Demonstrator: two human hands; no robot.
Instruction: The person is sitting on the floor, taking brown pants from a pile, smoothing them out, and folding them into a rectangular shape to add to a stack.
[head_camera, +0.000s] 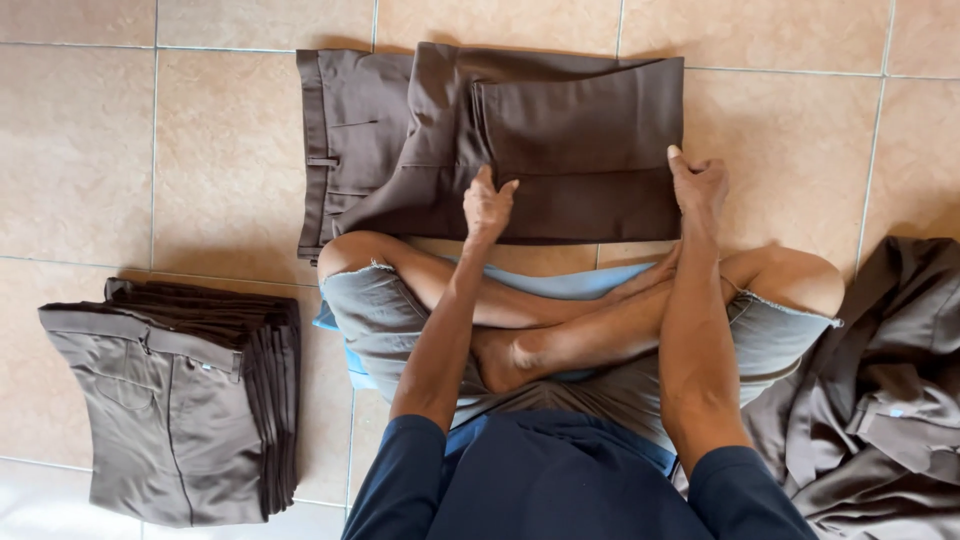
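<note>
Soft, even daylight fills the view, bright enough to show every crease in the brown trousers (500, 140). A pale glare sits on the tiles (80, 150) at the lower left corner, and shadows stay faint and short under the folded stack (180, 400). Focus is sharp throughout, with no blur.

Tile floor (80, 150): folded trousers (560, 150), stack (180, 400), loose pile (880, 400).
</note>
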